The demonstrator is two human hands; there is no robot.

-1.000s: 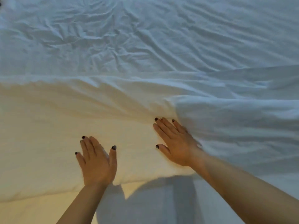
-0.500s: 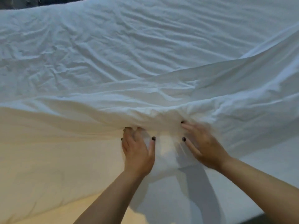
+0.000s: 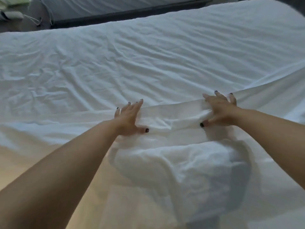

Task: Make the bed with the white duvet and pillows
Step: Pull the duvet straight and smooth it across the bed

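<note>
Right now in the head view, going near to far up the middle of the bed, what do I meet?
Bunched duvet → flat folded band of fabric between the two hands → wrinkled white sheet → dark gap beyond the bed.

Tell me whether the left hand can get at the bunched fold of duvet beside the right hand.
Probably yes. The left hand lies flat on the duvet, and only a short, bare strip of cloth separates it from the bunched fold that the right hand holds.

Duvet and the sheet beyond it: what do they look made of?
Duvet: white woven cloth, likely cotton, matte, over soft filling; it bulges and folds thickly under both hands.
Sheet: thin matte white fabric, probably cotton; fine sharp creases all over.
</note>
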